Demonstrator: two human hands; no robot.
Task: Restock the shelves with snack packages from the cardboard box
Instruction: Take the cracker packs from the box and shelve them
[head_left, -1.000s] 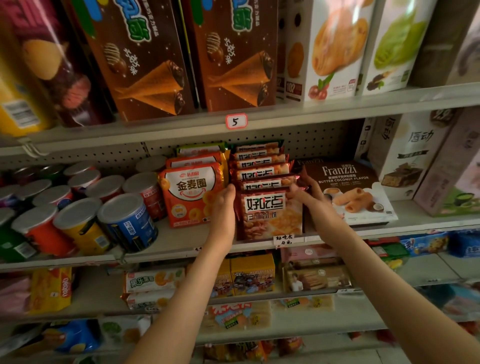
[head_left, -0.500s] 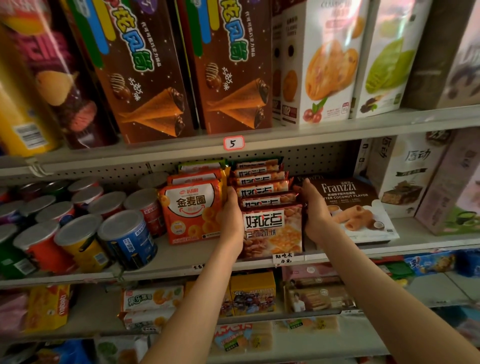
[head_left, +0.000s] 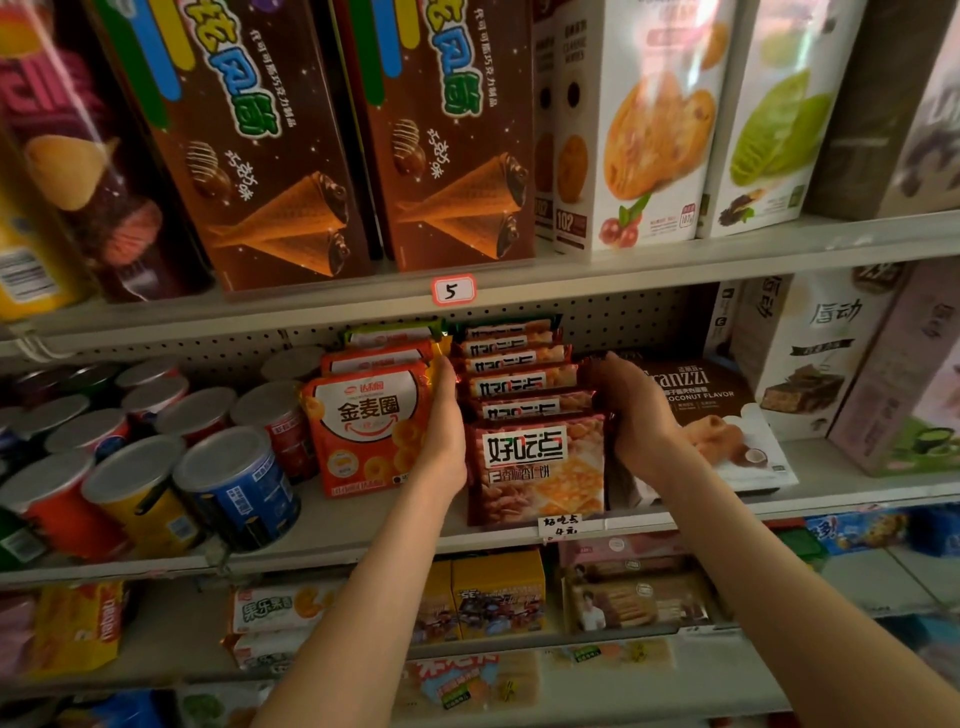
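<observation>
Both hands had closed in on the row of brown cracker packs (head_left: 535, 467) just left of the Franzzi box (head_left: 722, 400). The left hand (head_left: 441, 431) pressed flat against its side, and the right hand (head_left: 631, 415), spread a second ago, curled round its other edge.

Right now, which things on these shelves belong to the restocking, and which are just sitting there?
In the job: cracker packs, left hand pressing one side, right hand holding the other.
Just there: orange ring-snack packs, cans, Franzzi box, cone boxes above.
</observation>
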